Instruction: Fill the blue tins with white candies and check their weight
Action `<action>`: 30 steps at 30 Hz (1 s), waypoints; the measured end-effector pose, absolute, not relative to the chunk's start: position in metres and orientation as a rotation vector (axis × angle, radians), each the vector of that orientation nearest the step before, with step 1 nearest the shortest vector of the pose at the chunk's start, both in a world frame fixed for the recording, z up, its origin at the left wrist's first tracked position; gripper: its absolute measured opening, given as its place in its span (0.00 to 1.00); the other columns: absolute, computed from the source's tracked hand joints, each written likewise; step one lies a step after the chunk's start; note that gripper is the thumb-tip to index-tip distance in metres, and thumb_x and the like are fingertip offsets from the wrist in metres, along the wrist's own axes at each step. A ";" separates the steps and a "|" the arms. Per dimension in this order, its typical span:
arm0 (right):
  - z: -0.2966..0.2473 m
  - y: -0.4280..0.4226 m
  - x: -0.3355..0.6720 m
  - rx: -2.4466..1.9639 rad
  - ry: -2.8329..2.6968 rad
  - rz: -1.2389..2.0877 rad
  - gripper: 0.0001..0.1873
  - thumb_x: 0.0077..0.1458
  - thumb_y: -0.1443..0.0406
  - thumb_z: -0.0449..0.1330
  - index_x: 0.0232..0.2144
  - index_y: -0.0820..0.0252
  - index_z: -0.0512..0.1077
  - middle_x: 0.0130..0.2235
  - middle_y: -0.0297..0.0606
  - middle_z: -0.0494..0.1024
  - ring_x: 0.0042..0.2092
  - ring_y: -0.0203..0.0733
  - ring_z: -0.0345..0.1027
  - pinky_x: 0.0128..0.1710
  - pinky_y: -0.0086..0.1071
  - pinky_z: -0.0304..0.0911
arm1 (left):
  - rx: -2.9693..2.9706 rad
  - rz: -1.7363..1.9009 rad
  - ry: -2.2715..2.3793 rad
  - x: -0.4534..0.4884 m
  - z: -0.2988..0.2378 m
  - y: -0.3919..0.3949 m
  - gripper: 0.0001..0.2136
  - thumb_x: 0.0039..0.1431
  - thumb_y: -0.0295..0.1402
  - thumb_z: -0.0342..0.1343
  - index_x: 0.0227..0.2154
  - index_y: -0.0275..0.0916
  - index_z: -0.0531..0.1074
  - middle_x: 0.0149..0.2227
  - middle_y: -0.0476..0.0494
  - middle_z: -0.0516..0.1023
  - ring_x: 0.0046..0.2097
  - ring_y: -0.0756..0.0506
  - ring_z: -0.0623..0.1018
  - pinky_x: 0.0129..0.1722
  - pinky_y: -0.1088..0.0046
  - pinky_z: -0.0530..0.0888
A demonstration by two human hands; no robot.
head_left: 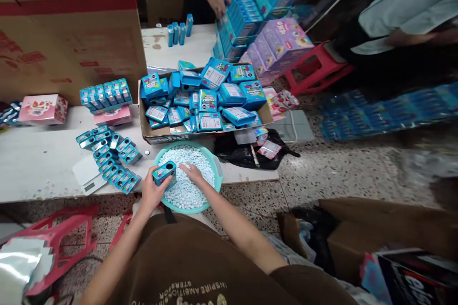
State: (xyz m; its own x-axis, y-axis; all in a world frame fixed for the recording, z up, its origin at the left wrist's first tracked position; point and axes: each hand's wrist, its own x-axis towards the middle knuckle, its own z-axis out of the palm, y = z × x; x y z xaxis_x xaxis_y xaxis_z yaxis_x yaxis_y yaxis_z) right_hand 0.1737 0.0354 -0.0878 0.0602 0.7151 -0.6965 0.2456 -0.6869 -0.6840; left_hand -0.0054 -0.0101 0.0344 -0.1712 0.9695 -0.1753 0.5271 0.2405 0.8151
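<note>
Above the left side of a teal basin [218, 171], a person's left hand [153, 190] clasps a blue box [161, 176], hole upward, long side running roughly toward the right hand [193, 175], its grip unreadable, among white pieces [189, 195] mid-basin.

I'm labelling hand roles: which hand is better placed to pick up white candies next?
Probably the right hand: it is right at the white candies in the turquoise basin, while the left hand is occupied holding a blue candy box.
</note>
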 end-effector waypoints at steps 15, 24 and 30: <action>-0.013 0.033 0.186 -0.978 0.232 1.736 0.09 0.52 0.60 0.52 0.24 0.56 0.59 0.18 0.26 0.64 0.16 0.29 0.53 0.13 0.22 0.45 | 1.660 0.777 1.565 -0.003 0.010 -0.004 0.16 0.51 0.38 0.59 0.43 0.41 0.69 0.44 0.42 0.75 0.47 0.42 0.74 0.48 0.63 0.69; 0.026 0.024 0.168 -1.010 0.202 1.430 0.11 0.53 0.59 0.53 0.23 0.56 0.58 0.20 0.26 0.62 0.19 0.30 0.55 0.18 0.24 0.54 | 1.810 0.727 1.352 0.016 0.008 -0.007 0.15 0.51 0.29 0.57 0.44 0.42 0.70 0.44 0.42 0.75 0.48 0.42 0.72 0.49 0.61 0.68; 0.027 0.016 0.157 -1.144 0.012 1.272 0.17 0.52 0.52 0.53 0.20 0.56 0.57 0.20 0.28 0.60 0.22 0.33 0.57 0.25 0.30 0.60 | 1.776 0.735 1.322 0.020 0.005 -0.012 0.15 0.51 0.30 0.57 0.44 0.42 0.70 0.43 0.42 0.75 0.47 0.42 0.73 0.48 0.61 0.68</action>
State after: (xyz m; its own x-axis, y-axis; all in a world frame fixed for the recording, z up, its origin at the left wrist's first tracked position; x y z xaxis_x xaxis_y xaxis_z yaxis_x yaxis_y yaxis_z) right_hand 0.1566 0.0164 0.0267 0.3696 0.7309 -0.5737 -0.7418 -0.1397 -0.6560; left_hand 0.0200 -0.0124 0.0052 0.2892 0.9573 -0.0042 0.5012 -0.1477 0.8526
